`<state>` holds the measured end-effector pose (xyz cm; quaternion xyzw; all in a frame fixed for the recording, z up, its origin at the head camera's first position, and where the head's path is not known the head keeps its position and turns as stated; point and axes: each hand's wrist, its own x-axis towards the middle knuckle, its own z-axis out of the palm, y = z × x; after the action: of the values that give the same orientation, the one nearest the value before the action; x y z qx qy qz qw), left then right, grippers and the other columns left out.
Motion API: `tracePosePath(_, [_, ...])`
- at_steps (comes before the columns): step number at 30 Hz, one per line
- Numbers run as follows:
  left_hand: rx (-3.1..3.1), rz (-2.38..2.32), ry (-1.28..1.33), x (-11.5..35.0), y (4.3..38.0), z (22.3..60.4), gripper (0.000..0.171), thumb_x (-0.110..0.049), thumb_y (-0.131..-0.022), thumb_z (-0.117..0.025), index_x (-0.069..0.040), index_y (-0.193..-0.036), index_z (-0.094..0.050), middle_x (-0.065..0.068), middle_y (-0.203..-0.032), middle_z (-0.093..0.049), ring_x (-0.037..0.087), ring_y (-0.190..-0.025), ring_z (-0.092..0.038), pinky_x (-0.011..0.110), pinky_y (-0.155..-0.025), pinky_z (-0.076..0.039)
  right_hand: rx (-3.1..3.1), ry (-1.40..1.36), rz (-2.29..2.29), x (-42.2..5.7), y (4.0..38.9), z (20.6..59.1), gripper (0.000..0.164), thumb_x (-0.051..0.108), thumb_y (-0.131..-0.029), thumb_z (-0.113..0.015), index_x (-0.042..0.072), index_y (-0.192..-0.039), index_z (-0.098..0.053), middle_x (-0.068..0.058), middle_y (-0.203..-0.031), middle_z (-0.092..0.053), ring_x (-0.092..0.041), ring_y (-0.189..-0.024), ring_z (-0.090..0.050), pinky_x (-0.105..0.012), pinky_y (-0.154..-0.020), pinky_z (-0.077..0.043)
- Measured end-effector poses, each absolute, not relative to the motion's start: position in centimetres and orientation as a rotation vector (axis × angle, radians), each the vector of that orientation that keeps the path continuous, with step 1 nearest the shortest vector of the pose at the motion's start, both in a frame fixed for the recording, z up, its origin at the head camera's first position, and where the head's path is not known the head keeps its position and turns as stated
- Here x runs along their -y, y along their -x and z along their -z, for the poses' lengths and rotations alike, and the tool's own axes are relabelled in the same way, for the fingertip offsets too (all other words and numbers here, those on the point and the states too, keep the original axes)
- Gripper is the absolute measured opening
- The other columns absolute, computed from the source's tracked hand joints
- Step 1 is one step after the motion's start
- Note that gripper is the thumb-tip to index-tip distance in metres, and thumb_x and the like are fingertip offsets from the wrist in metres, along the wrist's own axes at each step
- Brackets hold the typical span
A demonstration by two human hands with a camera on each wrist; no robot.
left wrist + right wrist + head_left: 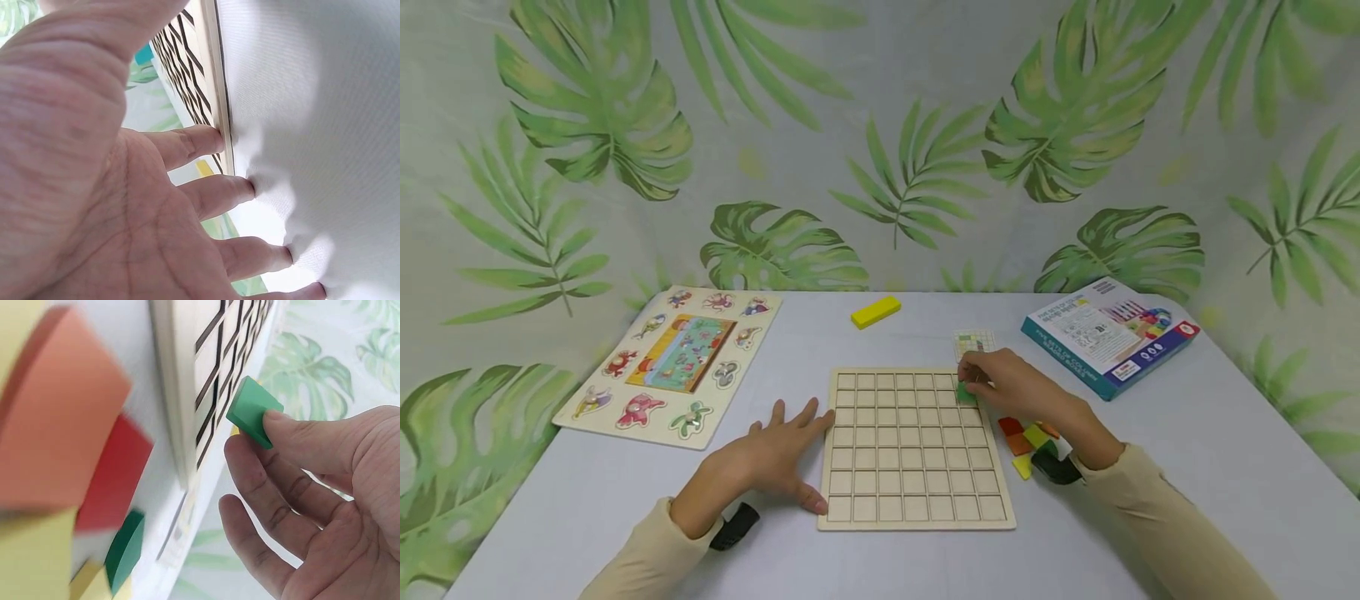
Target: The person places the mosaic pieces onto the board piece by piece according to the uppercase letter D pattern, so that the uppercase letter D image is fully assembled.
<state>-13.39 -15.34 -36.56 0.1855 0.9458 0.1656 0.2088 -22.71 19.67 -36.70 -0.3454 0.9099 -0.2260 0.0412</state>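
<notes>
A square wooden grid board (917, 447) lies on the white table. My right hand (1003, 379) pinches a green square tile (255, 407) between thumb and fingers, over the board's far right corner. Spread along the board's left edge is my left hand (778, 458), its thumb near the front corner and its index finger touching the side. In the left wrist view the other fingertips (240, 187) rest on the tablecloth. Beside the board's right edge lies a loose pile of tiles in red, orange, yellow and green, with a red tile (1010, 427) at its far end.
A small printed pattern card (973, 340) lies beyond the board's far right corner. At the back stands a yellow block (876, 312). A sea-animal puzzle board (670, 367) is at the left, and a teal-edged box (1108, 337) at the back right. A leaf-print curtain (917, 167) hangs behind.
</notes>
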Motion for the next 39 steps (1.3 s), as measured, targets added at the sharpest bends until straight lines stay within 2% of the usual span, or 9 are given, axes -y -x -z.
tracePosePath(9, [-2.628, -0.455, -0.521, 15.3, 13.4, 36.6, 0.119, -0.050, -0.063, -0.091, -0.011, -0.157, -0.031, 0.021, -0.166, -0.018, 0.065, -0.143, -0.007, 0.082, -0.105, -0.018, -2.764, 1.080, 0.677, -16.9, 23.3, 36.5, 0.011, 0.002, -0.097, -0.062, 0.005, -0.107, -0.062, -0.006, -0.099, -0.072, -0.019, -0.093, -0.068, -0.031, -0.076, -0.055])
tracePosePath(14, [-2.628, -0.457, -0.515, 15.3, 13.4, 36.6, 0.118, -0.049, -0.063, -0.091, -0.012, -0.157, -0.031, 0.021, -0.166, -0.018, 0.065, -0.143, -0.007, 0.082, -0.105, -0.018, -2.743, 1.163, 0.692, -15.2, 23.5, 36.2, 0.008, 0.001, -0.096, -0.063, 0.003, -0.104, -0.064, -0.008, -0.097, -0.072, -0.020, -0.090, -0.069, -0.029, -0.074, -0.055])
tracePosePath(27, [-2.624, -0.419, -0.516, 15.3, 13.4, 36.4, 0.118, -0.051, -0.065, -0.090, -0.012, -0.158, -0.029, 0.019, -0.166, -0.018, 0.064, -0.144, -0.007, 0.080, -0.106, -0.019, -2.684, 1.155, 0.712, -11.5, 24.1, 36.4, 0.007, 0.004, -0.098, -0.061, 0.005, -0.103, -0.065, -0.007, -0.100, -0.072, -0.019, -0.093, -0.068, -0.031, -0.079, -0.055])
tracePosePath(39, [-2.628, -0.402, -0.517, 15.3, 13.5, 36.6, 0.118, -0.052, -0.065, -0.089, -0.012, -0.158, -0.029, 0.019, -0.166, -0.019, 0.063, -0.145, -0.009, 0.079, -0.107, -0.020, -2.655, 1.162, 0.661, -8.3, 24.2, 36.7, 0.006, 0.008, -0.099, -0.060, 0.008, -0.102, -0.065, -0.005, -0.099, -0.072, -0.009, -0.076, -0.061, -0.023, -0.066, -0.050])
